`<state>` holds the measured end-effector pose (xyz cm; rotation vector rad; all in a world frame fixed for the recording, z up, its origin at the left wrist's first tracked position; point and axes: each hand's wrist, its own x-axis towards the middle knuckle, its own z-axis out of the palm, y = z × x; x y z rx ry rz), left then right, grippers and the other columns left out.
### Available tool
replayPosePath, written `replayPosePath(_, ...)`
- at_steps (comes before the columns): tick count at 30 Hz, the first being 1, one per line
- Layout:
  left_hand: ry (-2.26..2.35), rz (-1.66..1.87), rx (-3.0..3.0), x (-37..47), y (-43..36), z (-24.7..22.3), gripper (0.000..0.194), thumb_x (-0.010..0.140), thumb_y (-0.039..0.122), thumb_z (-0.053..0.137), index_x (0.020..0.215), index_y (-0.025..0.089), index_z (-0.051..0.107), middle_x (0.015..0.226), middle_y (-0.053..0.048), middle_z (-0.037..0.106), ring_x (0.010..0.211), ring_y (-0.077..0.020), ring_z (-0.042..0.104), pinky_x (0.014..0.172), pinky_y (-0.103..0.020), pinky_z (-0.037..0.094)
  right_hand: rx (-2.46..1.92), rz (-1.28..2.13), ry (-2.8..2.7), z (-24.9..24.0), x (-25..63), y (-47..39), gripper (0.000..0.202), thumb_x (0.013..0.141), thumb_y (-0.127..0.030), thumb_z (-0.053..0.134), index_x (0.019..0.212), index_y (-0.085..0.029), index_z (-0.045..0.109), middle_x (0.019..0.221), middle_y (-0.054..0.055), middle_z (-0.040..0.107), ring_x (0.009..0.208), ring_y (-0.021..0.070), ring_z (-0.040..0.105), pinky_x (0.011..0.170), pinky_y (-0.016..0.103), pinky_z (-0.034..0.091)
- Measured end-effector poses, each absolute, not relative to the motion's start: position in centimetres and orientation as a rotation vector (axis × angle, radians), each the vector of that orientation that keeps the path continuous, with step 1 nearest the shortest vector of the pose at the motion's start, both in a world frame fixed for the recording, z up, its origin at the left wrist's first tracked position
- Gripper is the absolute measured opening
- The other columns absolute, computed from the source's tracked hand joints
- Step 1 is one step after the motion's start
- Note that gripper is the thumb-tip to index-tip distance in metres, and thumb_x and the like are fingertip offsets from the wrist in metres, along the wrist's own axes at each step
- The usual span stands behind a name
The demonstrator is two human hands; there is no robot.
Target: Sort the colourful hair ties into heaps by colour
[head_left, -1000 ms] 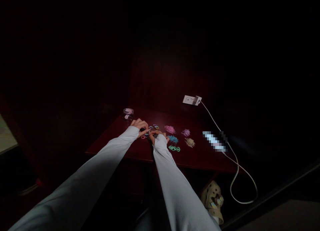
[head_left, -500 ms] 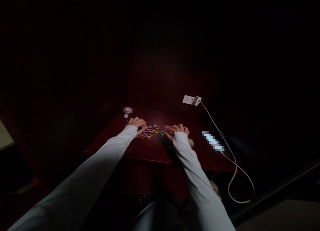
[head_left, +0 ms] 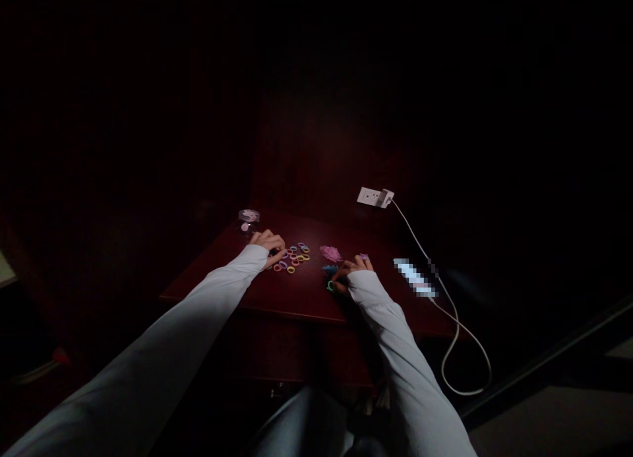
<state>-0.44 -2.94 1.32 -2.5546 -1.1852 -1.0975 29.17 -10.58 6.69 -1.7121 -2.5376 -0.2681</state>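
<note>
Several small coloured rings [head_left: 298,258] lie scattered on the dark red table [head_left: 237,292]. My left hand [head_left: 270,244] rests at their left side, fingers curled down over a few of them; what it grips, if anything, is hidden. Further right, my right hand [head_left: 350,270] pinches a green ring [head_left: 331,286] between thumb and finger, close to the tabletop. A blue pile [head_left: 329,270] is just beyond its fingertips, partly covered by them. Behind that sits a pink pile [head_left: 330,253]. A bit of purple [head_left: 364,256] shows past the knuckles.
A round clear container [head_left: 249,215] with pink pieces stands at the table's back left corner. At the right lies a blurred, bright phone-like object [head_left: 414,277], its white cable [head_left: 451,299] running to a plug in the wall socket [head_left: 368,196].
My right hand has moved toward the table's front edge with the green ring, uncovering the pink and blue piles. My left hand has stayed by the rings. The view has shifted slightly.
</note>
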Motion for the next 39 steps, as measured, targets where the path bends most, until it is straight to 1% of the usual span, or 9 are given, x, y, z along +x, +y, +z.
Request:
replayPosePath(5, -1.15, -1.102, -2.543, -0.5, -2.9, 1.2, 0.018, 0.093, 0.029, 0.051, 0.083, 0.022, 0.064, 0.1, 0.0, 0.074, 0.091, -0.02, 0.051, 0.083, -0.038, 0.03, -1.801, -0.22, -2.569, 6.7, 28.5, -10.5, 0.021, 0.088, -0.037, 0.067, 0.103, -0.03, 0.079, 0.112, 0.008, 0.07, 0.106, 0.0257, 0.047, 0.093, 0.038, 0.028)
replayPosePath(10, -1.152, -1.111, -2.557, -0.5, -2.8, 1.1, 0.017, 0.093, 0.027, 0.054, 0.083, 0.021, 0.066, 0.1, -0.001, 0.074, 0.093, -0.0203, 0.052, 0.083, -0.037, 0.029, -1.768, -0.152, -2.538, 6.5, 28.4, -10.6, 0.022, 0.087, -0.036, 0.067, 0.104, -0.03, 0.079, 0.119, 0.006, 0.069, 0.109, 0.0259, 0.048, 0.095, 0.039, 0.029)
replayPosePath(15, -1.189, -1.11, -2.557, -0.6, -2.0, 0.8, 0.016, 0.092, 0.028, 0.055, 0.083, 0.022, 0.067, 0.101, -0.001, 0.074, 0.093, -0.0207, 0.053, 0.083, -0.037, 0.029, -1.716, -0.171, -2.479, 5.8, 29.0, -10.4, 0.021, 0.091, -0.035, 0.063, 0.099, -0.027, 0.08, 0.114, 0.008, 0.071, 0.107, 0.0259, 0.05, 0.095, 0.039, 0.03)
replayPosePath(19, -1.354, -1.117, -2.425, -1.2, -1.4, 0.9, 0.016, 0.09, 0.029, 0.056, 0.082, 0.022, 0.067, 0.097, -0.002, 0.074, 0.091, -0.0222, 0.053, 0.083, -0.038, 0.032, -1.647, -0.247, -2.39, 5.2, 29.4, -10.6, 0.025, 0.095, -0.038, 0.057, 0.101, -0.027, 0.079, 0.111, 0.007, 0.072, 0.107, 0.0253, 0.05, 0.098, 0.039, 0.03)
replayPosePath(24, -1.776, -1.181, -1.98, -2.3, -1.6, 1.2, 0.028, 0.097, 0.033, 0.045, 0.084, 0.02, 0.067, 0.104, -0.007, 0.072, 0.099, -0.0275, 0.055, 0.083, -0.04, 0.035, -1.662, -0.36, -2.315, 5.3, 28.9, -10.9, 0.028, 0.097, -0.04, 0.054, 0.105, -0.028, 0.078, 0.114, 0.006, 0.072, 0.107, 0.0258, 0.051, 0.098, 0.039, 0.028)
replayPosePath(29, -1.99, -0.967, -1.899, -3.0, -1.8, 0.8, 0.023, 0.093, 0.029, 0.047, 0.093, 0.019, 0.068, 0.116, -0.01, 0.07, 0.105, -0.0316, 0.054, 0.083, -0.042, 0.036, -1.626, -0.465, -2.299, 5.3, 26.2, -11.1, 0.031, 0.099, -0.038, 0.048, 0.106, -0.026, 0.076, 0.113, 0.006, 0.072, 0.108, 0.0251, 0.051, 0.09, 0.037, 0.03)
replayPosePath(33, -2.054, -0.855, -1.941, -3.3, -1.9, 0.5, 0.023, 0.091, 0.031, 0.049, 0.096, 0.02, 0.069, 0.135, -0.009, 0.063, 0.11, -0.0318, 0.052, 0.086, -0.043, 0.036, -1.596, -0.469, -2.291, 4.3, 23.2, -10.9, 0.031, 0.099, -0.037, 0.046, 0.104, -0.024, 0.074, 0.114, 0.007, 0.071, 0.111, 0.0254, 0.05, 0.09, 0.038, 0.03)
replayPosePath(36, -2.096, -0.781, -1.999, -3.3, -2.1, 0.6, 0.02, 0.09, 0.034, 0.054, 0.094, 0.022, 0.07, 0.135, -0.008, 0.063, 0.111, -0.0313, 0.051, 0.089, -0.043, 0.036, -1.554, -0.452, -2.32, 3.3, 21.2, -10.7, 0.029, 0.098, -0.035, 0.047, 0.106, -0.023, 0.073, 0.113, 0.007, 0.071, 0.111, 0.0258, 0.05, 0.093, 0.04, 0.029)
replayPosePath(39, -2.131, -0.686, -2.042, -3.4, -2.1, 0.8, 0.018, 0.089, 0.037, 0.058, 0.092, 0.023, 0.069, 0.13, -0.008, 0.065, 0.112, -0.0309, 0.051, 0.089, -0.042, 0.035, -1.505, -0.439, -2.346, 2.4, 19.5, -10.6, 0.03, 0.098, -0.032, 0.046, 0.11, -0.022, 0.071, 0.121, 0.008, 0.069, 0.114, 0.0255, 0.049, 0.096, 0.04, 0.029)
